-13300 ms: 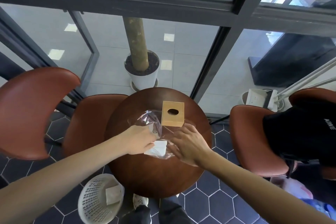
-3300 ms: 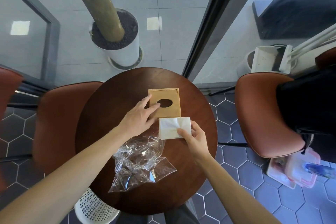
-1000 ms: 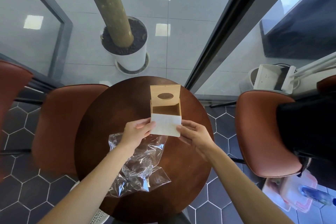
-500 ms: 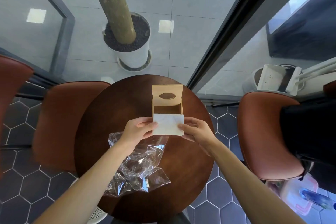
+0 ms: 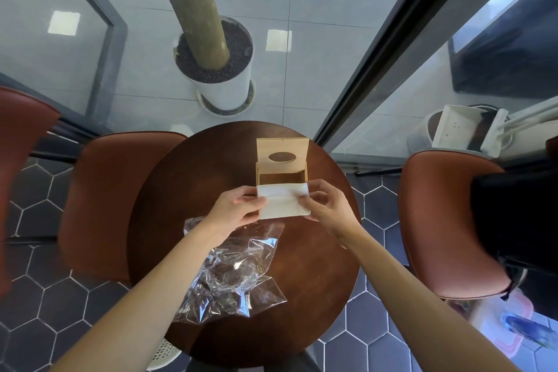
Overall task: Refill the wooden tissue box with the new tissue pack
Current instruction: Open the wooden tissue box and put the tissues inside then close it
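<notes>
Round dark tabletop (image 5: 317, 266): wooden tissue box (image 5: 282, 174) at 12 o'clock, lid up for loading; left hand (image 5: 238, 210) and right hand (image 5: 324, 208) pinching tissue pack (image 5: 283, 201) by its ends, level over the opening.

Open wooden tissue box (image 5: 282, 174) blocks the desk (image 5: 317, 266) at twelve o'clock, raised lid behind. Crumpled plastic bag (image 5: 232, 275) covers seven o'clock. Bare desk remains at four o'clock.

We lose the near wall of the wooden tissue box (image 5: 281, 177) behind the tissue pack (image 5: 282, 202). Our left hand (image 5: 235, 211) covers the clear bag (image 5: 232, 275)'s top, and the white basket (image 5: 164, 353) hides mostly under the table (image 5: 187, 190).
</notes>
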